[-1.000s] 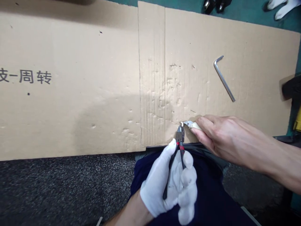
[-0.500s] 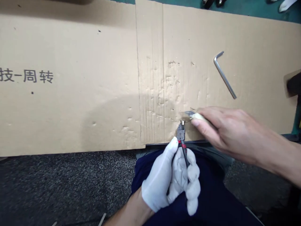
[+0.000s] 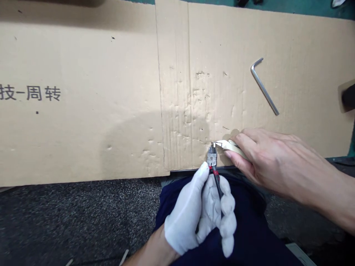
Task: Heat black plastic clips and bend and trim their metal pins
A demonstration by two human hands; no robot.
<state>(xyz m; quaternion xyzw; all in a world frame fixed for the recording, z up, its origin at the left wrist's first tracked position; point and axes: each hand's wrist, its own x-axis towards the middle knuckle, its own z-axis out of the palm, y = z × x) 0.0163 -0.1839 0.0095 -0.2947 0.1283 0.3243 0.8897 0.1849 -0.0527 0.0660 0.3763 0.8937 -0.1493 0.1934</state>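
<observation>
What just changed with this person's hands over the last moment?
The gloved left hand has closed further around the pliers, hiding the handle ends. The bare right hand lifted its cream-handled metal piece slightly away, then brought it back to the pliers' tip. The hex key and cardboard stayed put.

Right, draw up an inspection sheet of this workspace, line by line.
surface: flattened corrugated cardboard sheet, dented, printed with black Chinese characters.
job's things: pliers with black, red-banded handles, tips at a small silver part beside a cream-coloured piece with a metal tip.
clutter: steel hex key lying on the cardboard.
hands: gloved left hand grips the pliers; bare right hand holds the cream-coloured piece.
cables: nothing seen.
surroundings: speckled dark floor, green strip beyond the cardboard, dark object at the right edge, navy trousers.
</observation>
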